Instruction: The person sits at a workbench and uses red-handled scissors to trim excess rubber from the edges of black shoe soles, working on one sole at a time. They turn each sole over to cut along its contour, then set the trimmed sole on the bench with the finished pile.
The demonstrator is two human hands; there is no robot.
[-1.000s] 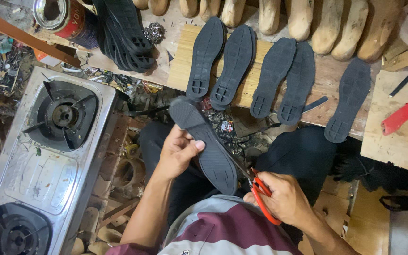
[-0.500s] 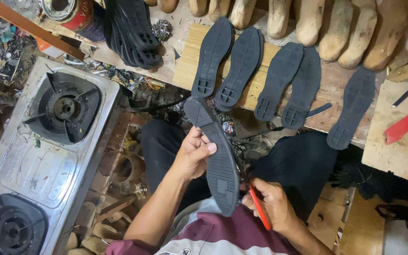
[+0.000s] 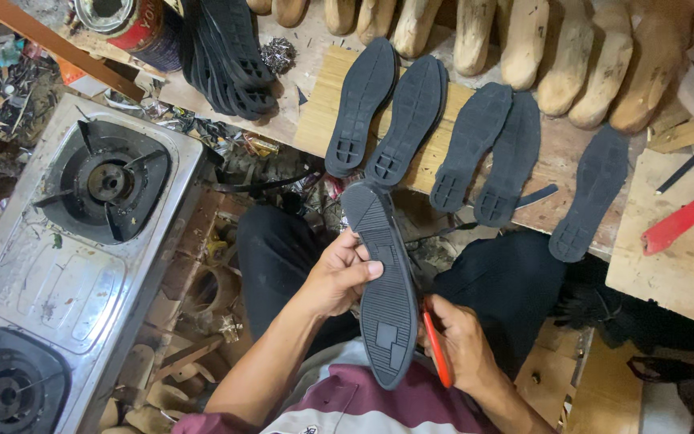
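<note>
**Black sole held lengthwise over the lap, red-handled tool at its near right edge**

Nearest the camera, the right hand (image 3: 463,350) is closed around a red-handled cutting tool (image 3: 437,350), probably scissors, though the blades are hidden behind the sole. It sits at the near right edge of the black rubber sole (image 3: 383,281), touching it. The left hand (image 3: 339,273) grips the sole from the left at about mid-length, fingers curled over its tread face. The sole's long axis runs near to far, heel end toward the body and toe end pointing away at the tabletop (image 3: 572,149); both hands flank it, the right one nearer its heel.

To the left stands a steel two-burner gas stove (image 3: 66,265). Farther off, five more black soles (image 3: 475,153) lie side by side, tread up. Beyond them runs a row of wooden shoe lasts (image 3: 556,56), with a stack of soles (image 3: 230,56) and a tin can (image 3: 134,24) at far left. A red knife-like tool (image 3: 675,226) lies at right.
</note>
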